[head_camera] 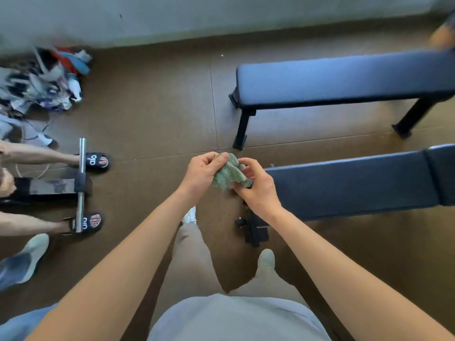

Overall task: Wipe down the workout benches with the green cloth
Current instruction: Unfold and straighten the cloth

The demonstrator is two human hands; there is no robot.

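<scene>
Cloth: bunched, held in the air between both hands, over the floor, just off the end of the near bench. It touches neither bench.

Left hand: fingers curled round the cloth's upper edge. Right hand: pinches the lower right part.

Far bench: parallel to the near one, well apart from the hands, with bare floor between the two.

Near bench's black foot lies below the right wrist, beside the person's own feet.

To the left: another person's feet in black slides rest against a steel bar. A blurred pile lies by the wall.
</scene>
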